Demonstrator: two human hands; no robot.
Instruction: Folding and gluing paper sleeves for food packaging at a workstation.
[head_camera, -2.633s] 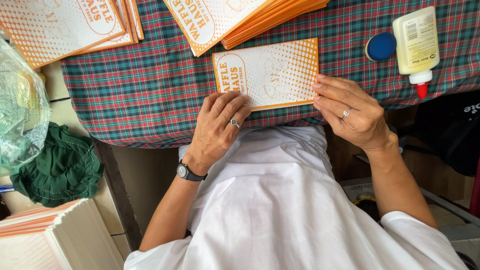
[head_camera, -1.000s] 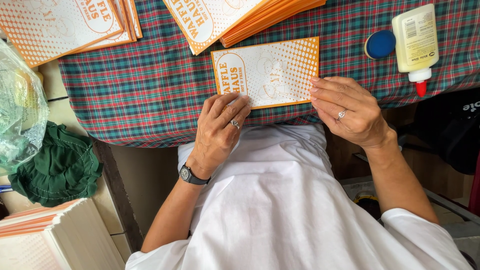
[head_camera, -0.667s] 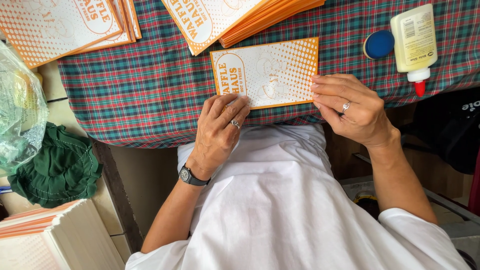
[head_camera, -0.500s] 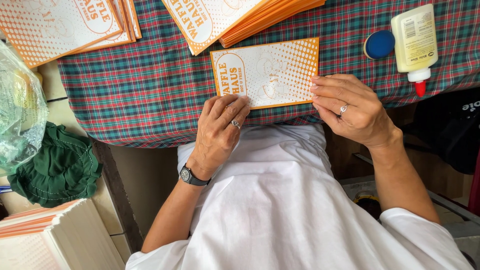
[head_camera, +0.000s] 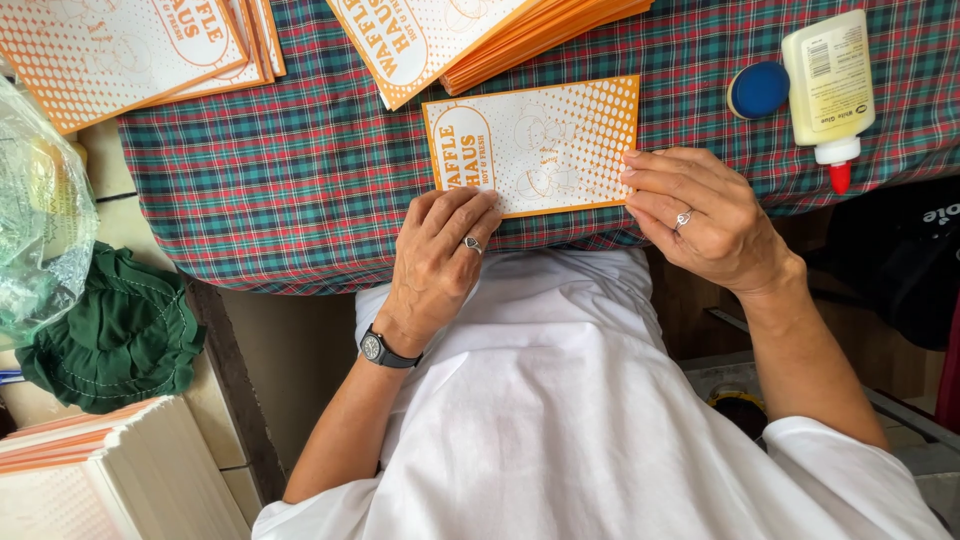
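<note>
A flat orange-and-white printed paper bag (head_camera: 535, 145) lies on the plaid tablecloth (head_camera: 300, 170) at the table's near edge. My left hand (head_camera: 440, 255), with a ring and a black wristwatch, rests its fingertips on the bag's lower left corner. My right hand (head_camera: 700, 215), also ringed, presses its fingertips against the bag's right edge. Neither hand lifts the bag; both hold it flat against the cloth.
Stacks of the same bags lie at the far middle (head_camera: 470, 35) and far left (head_camera: 140, 50). A white glue bottle with a red tip (head_camera: 828, 85) and a blue round lid (head_camera: 758, 90) sit at right. A clear plastic bag (head_camera: 40, 215), green cloth (head_camera: 110, 335) and another paper stack (head_camera: 100, 480) are at left.
My right hand has crept slightly along the bag's right edge, fingers pressing it. The left hand and the bag have hardly moved.
</note>
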